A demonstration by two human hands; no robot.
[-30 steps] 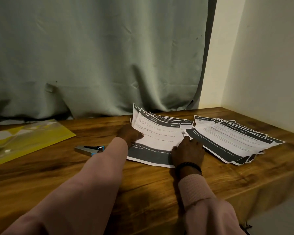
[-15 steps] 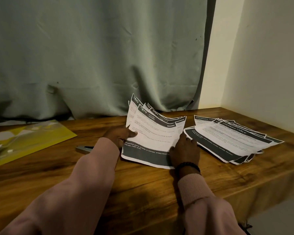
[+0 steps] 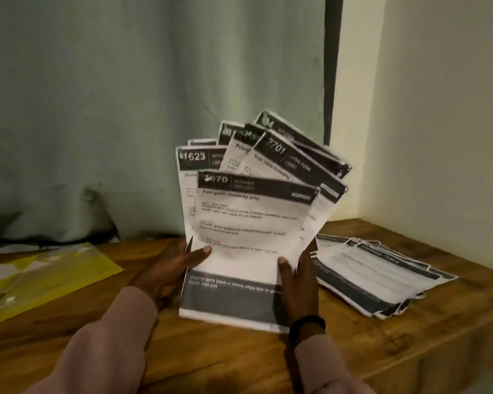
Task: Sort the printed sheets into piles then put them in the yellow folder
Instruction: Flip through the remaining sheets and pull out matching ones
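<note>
- The left hand [image 3: 168, 268] pinches the left edge of a fanned stack of printed sheets [image 3: 254, 223], thumb on the front page.
- The right hand [image 3: 296, 277] grips the stack's right edge likewise; the stack stands nearly upright, its bottom edge at the tabletop [image 3: 239, 362].
- A second pile of sheets [image 3: 382, 274] lies flat just right of the right hand.
- The yellow folder [image 3: 49, 274] lies well off to the left, nearer the left hand, its long axis running roughly left to right, so the stack probably must travel left.
</note>
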